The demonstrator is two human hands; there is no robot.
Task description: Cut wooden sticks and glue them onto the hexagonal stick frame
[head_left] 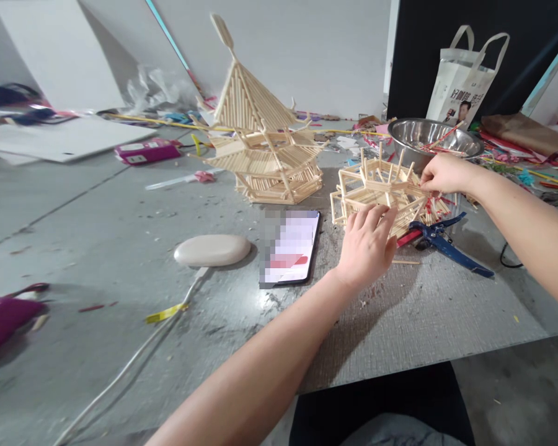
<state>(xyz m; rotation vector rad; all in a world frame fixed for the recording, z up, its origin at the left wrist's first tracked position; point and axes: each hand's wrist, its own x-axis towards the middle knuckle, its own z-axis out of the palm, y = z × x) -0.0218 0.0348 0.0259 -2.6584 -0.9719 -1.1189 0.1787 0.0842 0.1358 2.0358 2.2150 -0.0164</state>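
Note:
A low, many-sided frame of pale wooden sticks stands on the table, with several short sticks upright around its top. My left hand rests against its near side, fingers bent together around the front sticks. At its right edge my right hand is closed in a pinch; whatever lies between the fingertips is too small to make out. Left of the frame rises a taller stick pagoda with a pointed roof. Blue-handled cutters lie just right of my left hand, near a pile of red-tipped sticks.
A phone lies on the table left of my left hand. Further left are a white oval device with a cable and a purple packet. Behind my right hand are a metal bowl and a white bag.

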